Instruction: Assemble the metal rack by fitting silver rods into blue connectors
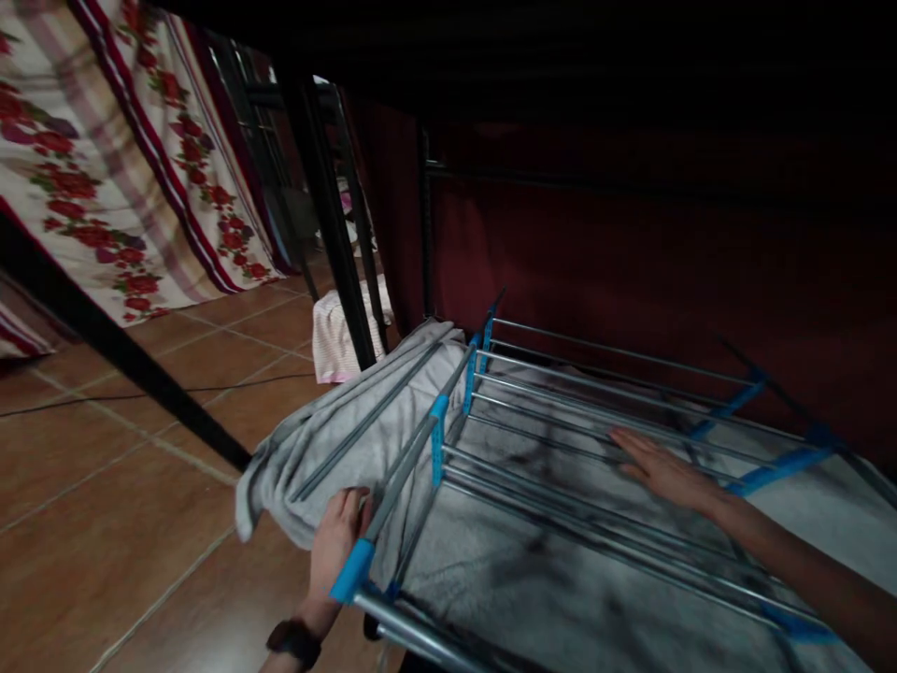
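Observation:
A rack of thin metal tubes [561, 505] with blue plastic joints lies on a grey blanket [476, 551]. My left hand [340, 533], with a dark band at its wrist, is at the rack's near left end. Its fingers are curled against the end tube, and the blue corner joint [352, 570] partly covers the hand. Over the middle rods, my right hand [662, 472] is stretched flat, palm down, holding nothing. Whether it touches the rods I cannot tell. A separate-looking grey rod [371, 425] rests on the blanket left of the rack.
Low overhead is a dark bunk frame, with a black post [336, 224] at the left. Dark red cloth [595, 252] hangs behind the rack. A flowered curtain [133, 168], brown floor tiles [154, 486], a cable [161, 394] and a striped cloth [333, 341] are to the left.

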The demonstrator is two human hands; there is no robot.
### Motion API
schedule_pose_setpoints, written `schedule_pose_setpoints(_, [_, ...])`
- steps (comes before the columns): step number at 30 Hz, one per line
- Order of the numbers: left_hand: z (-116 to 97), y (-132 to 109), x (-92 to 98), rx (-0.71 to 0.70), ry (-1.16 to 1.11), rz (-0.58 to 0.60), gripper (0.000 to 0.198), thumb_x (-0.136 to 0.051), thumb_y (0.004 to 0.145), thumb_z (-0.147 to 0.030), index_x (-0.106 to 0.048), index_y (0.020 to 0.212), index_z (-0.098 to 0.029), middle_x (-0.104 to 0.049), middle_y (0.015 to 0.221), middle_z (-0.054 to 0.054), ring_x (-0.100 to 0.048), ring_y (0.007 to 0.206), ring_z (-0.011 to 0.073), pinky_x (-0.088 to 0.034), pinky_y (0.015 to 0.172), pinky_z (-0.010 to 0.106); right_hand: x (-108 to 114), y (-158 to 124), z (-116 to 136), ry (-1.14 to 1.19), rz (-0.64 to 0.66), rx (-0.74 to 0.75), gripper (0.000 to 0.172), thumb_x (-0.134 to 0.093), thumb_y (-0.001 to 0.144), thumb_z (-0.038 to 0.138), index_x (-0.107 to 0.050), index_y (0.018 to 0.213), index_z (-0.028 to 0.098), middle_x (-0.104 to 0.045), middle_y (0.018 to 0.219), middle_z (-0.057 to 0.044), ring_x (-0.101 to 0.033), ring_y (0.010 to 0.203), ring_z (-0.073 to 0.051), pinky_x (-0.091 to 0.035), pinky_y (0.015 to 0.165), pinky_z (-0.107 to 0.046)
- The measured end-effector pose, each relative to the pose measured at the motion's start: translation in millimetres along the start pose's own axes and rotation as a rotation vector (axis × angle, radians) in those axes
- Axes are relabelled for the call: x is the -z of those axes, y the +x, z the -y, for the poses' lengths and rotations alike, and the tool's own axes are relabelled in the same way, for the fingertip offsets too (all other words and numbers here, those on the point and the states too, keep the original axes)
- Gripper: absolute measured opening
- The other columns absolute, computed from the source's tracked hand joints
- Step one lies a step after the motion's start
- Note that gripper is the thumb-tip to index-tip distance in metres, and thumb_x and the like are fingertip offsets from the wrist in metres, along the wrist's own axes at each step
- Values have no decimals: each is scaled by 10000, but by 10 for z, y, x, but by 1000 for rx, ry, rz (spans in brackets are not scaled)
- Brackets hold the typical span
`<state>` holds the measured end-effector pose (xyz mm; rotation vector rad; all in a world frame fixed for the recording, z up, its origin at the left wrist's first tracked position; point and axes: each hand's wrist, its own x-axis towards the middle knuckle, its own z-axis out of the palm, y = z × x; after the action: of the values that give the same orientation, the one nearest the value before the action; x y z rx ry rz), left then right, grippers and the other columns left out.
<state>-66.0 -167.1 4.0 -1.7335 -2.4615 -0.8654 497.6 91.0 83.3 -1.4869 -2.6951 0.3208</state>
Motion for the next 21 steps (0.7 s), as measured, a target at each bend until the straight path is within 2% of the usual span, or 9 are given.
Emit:
schedule_pose_setpoints(2, [19, 105, -43, 15, -2, 4, 372, -405, 990, -331, -713, 1130, -177, -721, 1120, 148, -700, 1064, 305, -604, 977, 461, -1, -110, 65, -33, -10, 47, 684, -487, 995, 506, -548, 1608, 209, -453, 1693, -143, -401, 1584, -313, -324, 1313, -467])
schedule_pose_setpoints(7, [45, 226, -158, -48, 80, 138, 371, -450, 1011, -329, -737, 1143, -134, -707, 1112, 170, -673, 1073, 323, -574, 995, 471, -5, -405, 181, -21, -89, 115, 541, -552, 1004, 432, -632, 1533, 356, -529, 1651, -77, -483, 1529, -296, -418, 1248, -421])
schedule_pose_setpoints(11, [112, 412, -77, -82, 78, 111, 390, -450, 1045, -369, -730, 1188, -136, -704, 1165, 167, -673, 1103, 312, -561, 1003, 448, 36, -621, 138, -8, -129, 117, 522, -592, 990, 445, -648, 1509, 417, -559, 1626, -55, -530, 1486, -296, -449, 1214, -411])
schedule_pose_setpoints(15, [235, 692, 110, 8, 309, 46, 446, -383, 1061, -305, -678, 1314, -88, -668, 1305, 213, -639, 1187, 355, -522, 1020, 470, 240, -831, 29, -27, -163, 90, 526, -597, 997, 488, -622, 1522, 464, -533, 1644, -37, -528, 1482, -279, -469, 1192, -396])
schedule_pose_setpoints(18, [300, 810, 195, 49, 476, 147, 481, -328, 1037, -181, -652, 1370, -58, -660, 1335, 233, -629, 1193, 369, -501, 1008, 478, 457, -1014, -4, -46, -228, 62, 539, -617, 982, 528, -629, 1517, 459, -554, 1625, -28, -567, 1448, -268, -517, 1144, -361])
schedule_pose_setpoints(21, [321, 860, 213, 9, 534, 218, 515, -305, 993, -79, -662, 1365, -65, -659, 1343, 237, -618, 1206, 357, -484, 1012, 483, 667, -1234, 32, -77, -268, 24, 507, -594, 998, 535, -675, 1484, 414, -580, 1604, -38, -603, 1422, -259, -531, 1133, -341])
